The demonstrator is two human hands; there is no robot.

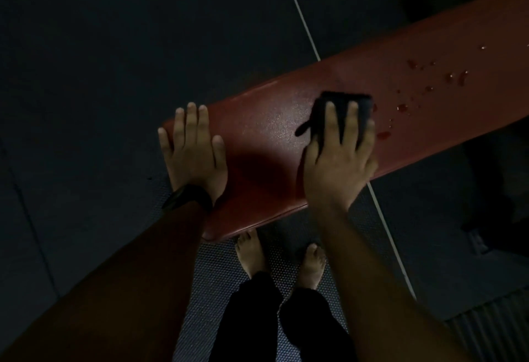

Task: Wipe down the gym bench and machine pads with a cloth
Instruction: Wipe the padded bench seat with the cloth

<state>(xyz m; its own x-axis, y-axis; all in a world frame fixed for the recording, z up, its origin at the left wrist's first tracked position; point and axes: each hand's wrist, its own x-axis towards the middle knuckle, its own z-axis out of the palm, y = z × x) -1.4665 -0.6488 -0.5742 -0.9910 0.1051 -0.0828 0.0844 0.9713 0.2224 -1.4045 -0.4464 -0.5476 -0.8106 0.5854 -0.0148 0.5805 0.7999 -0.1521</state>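
Note:
A long red padded gym bench [400, 81] runs from the lower middle up to the right edge. My right hand [339, 158] presses a dark folded cloth [340, 115] flat onto the pad's middle. Water droplets [455, 78] bead on the pad just beyond the cloth, toward the right. The pad near the cloth's left looks shiny and wet. My left hand [193, 147] lies flat with fingers apart on the bench's near end, holding nothing. A black watch [189, 197] sits on that wrist.
Dark rubber floor mats surround the bench. A thin white line [303, 18] crosses the floor under the bench. My bare feet [282, 258] stand on a textured mat right at the bench's near edge. Dark equipment shapes [498, 204] sit at the right.

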